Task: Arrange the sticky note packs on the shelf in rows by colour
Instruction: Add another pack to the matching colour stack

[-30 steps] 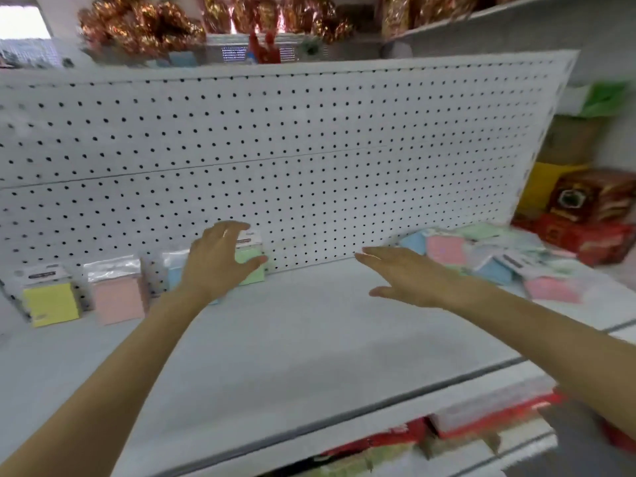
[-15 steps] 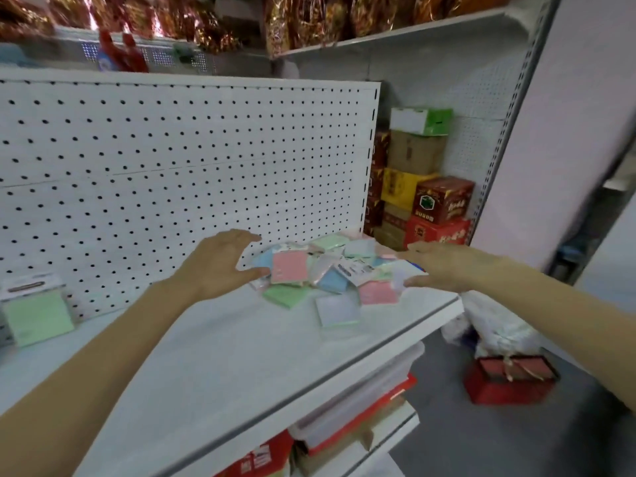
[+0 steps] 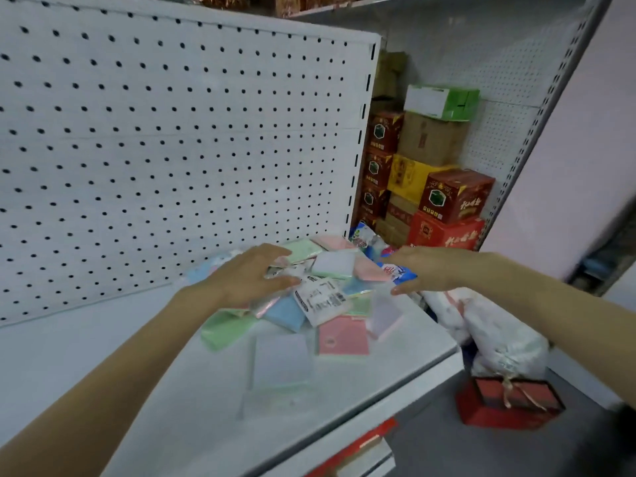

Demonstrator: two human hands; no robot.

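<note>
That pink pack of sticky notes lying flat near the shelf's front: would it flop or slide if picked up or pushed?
The pink pack looks like a flat square block, so it probably stays stiff and cannot roll. Its clear wrapper looks glossy, so it may slide easily on the smooth shelf when pushed.

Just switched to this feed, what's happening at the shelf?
A person has both hands at a jumbled pile of sticky note packs near the right end of the white shelf. The left hand lies over the pile's left side and the right hand is at its right edge. Neither plainly holds a pack. Green, blue and pink packs lie mixed, not yet in rows.
</note>
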